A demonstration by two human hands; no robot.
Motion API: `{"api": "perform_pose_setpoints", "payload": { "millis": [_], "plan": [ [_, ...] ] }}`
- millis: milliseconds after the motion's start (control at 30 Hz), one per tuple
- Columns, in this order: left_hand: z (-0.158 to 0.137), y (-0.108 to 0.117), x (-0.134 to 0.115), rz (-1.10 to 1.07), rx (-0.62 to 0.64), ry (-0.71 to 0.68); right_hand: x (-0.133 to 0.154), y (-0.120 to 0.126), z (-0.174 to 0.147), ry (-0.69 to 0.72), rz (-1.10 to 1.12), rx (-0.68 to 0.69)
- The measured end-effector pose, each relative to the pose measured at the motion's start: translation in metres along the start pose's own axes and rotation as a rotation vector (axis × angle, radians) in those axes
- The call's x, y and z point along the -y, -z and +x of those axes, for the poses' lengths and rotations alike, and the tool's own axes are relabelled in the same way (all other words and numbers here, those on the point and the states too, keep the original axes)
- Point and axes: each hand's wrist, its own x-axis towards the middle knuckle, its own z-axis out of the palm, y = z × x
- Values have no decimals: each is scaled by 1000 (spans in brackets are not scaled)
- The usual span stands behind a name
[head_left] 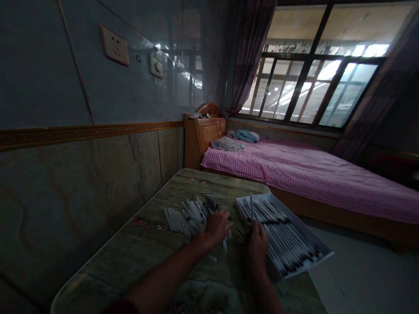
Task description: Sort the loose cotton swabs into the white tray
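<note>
My right hand (257, 239) is closed around a white pen (252, 206) that points up, beside the near-left edge of a white tray (322, 257). Slim white pens (284, 242) with dark ends lie in rows in that tray. Over on the left, my left hand (216, 227) is slightly blurred, its fingers curled down at a heap on the table. What those fingers pinch, if anything, is hidden. White pen barrels (178, 221) make up the left part of the heap, and small dark pieces (210, 203) lie just beyond the hand.
The marble-patterned table (144, 257) stands along a tiled wall (124, 174). The tray's right side reaches past the table's edge, above the pale floor (347, 261). Beyond is a bed (294, 170) with a pink checked sheet, below a window (304, 87).
</note>
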Motion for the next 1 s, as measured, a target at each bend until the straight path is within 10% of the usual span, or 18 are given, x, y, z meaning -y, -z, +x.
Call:
{"api": "perform_pose_setpoints", "payload": {
  "millis": [467, 733, 1000],
  "plan": [
    [24, -15, -14, 46, -33, 77, -11, -1, 0, 61, -135, -15],
    [-11, 18, 36, -1397, -346, 370, -3, -16, -26, 203, -244, 301],
    [-35, 33, 62, -1807, -619, 605, -10, -20, -44, 380, -429, 526]
  ]
}}
